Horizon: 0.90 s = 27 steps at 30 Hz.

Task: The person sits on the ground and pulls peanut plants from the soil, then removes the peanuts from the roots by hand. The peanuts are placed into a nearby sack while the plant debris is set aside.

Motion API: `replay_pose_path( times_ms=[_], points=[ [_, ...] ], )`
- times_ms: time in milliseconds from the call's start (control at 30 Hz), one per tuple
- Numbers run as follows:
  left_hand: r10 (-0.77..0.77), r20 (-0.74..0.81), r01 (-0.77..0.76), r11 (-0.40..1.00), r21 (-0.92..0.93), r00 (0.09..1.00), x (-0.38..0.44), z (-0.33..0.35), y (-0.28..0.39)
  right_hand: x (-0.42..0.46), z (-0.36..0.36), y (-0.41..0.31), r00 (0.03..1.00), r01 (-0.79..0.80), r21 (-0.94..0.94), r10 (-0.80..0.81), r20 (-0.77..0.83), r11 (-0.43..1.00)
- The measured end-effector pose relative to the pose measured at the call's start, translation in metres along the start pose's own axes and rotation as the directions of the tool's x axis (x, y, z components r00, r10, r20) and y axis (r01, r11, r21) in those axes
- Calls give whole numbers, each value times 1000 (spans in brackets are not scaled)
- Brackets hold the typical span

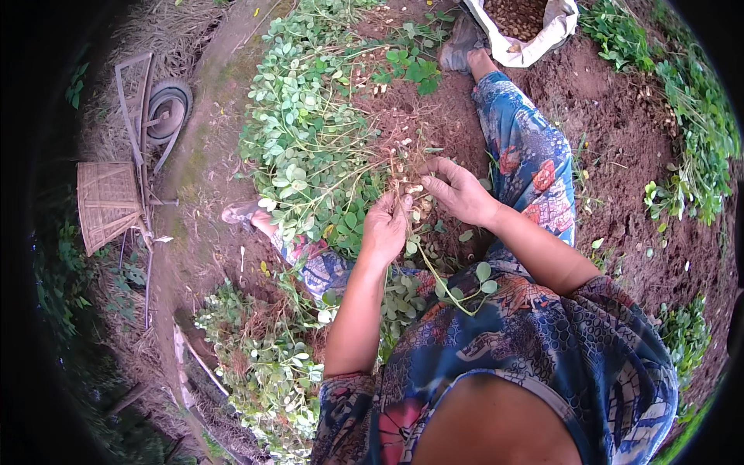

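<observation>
My left hand [386,226] pinches the root end of a peanut plant [430,264], whose leafy stem trails down in front of my shirt. At its fingertips are thin brown roots and a pale peanut pod [414,189]. My right hand [462,195] is close against the same roots, thumb and forefinger beside the pod; whether they grip it is hidden. A large heap of uprooted peanut plants [314,133] lies beyond my left hand, roots and pods [406,141] turned toward the middle.
A white sack [528,55] with peanuts [514,17] stands at the top, beside my right foot [459,49]. More plants lie at lower left [267,372] and along the right [691,133]. A wheeled cart frame [142,110] and a woven basket [107,200] are at far left.
</observation>
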<state>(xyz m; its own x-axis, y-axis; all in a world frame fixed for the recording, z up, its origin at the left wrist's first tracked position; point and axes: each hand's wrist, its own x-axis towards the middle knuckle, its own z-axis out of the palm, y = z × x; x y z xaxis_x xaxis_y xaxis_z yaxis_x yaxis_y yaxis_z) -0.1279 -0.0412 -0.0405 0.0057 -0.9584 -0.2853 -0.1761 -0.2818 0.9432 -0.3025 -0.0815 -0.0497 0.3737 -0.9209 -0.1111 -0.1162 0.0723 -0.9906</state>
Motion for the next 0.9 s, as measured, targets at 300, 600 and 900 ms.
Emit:
replay_pose_path(
  times_ms=[300,600,900],
  points=[
    [-124,70,111,980,166,990,1,-18,9,-7,-34,-20,945,-71,311,-36,324,948],
    [26,118,-65,939,339,993,-9,-13,-3,-7,-11,-22,939,-54,-464,203,276,884],
    [310,74,-316,884,343,948,-26,19,9,-24,23,15,956,188,-288,-242,-165,939]
  ],
)
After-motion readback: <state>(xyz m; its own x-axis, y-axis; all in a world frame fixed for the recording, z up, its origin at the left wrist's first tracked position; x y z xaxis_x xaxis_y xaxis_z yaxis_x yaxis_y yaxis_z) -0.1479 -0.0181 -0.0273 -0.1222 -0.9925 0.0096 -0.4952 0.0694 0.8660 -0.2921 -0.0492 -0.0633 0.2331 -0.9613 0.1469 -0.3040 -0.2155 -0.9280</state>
